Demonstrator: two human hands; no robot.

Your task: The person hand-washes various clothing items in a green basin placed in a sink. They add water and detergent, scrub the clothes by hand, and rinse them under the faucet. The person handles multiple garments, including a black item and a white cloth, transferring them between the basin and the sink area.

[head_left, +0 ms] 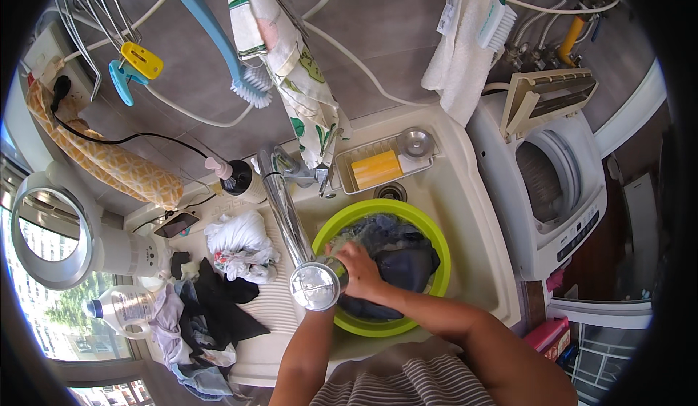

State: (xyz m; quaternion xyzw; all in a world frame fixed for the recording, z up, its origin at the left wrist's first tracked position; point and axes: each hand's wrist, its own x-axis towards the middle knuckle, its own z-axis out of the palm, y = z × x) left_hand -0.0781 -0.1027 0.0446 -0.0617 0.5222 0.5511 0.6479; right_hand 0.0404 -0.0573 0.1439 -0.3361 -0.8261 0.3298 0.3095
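Note:
A lime-green plastic basin [444, 275] stands in the cream laundry sink [480, 242], with wet dark cloth [406, 269] and splashing water in it. Over the basin's left part is my right hand [357, 269], fingers bent, close beside the chrome tap [315, 286]. My left forearm [305, 346] reaches up under the tap head, which hides most of my left hand. Both hands are near each other where the water runs. Whether either one grips anything is not visible.
Left of the tap lie a white cloth bundle [242, 242], dark and pale clothes [218, 302], a detergent jug [122, 310] and a pump bottle [242, 180]. A wire rack [341, 174] holds a yellow soap bar [376, 169]. An open-lidded washing machine [545, 188] stands right.

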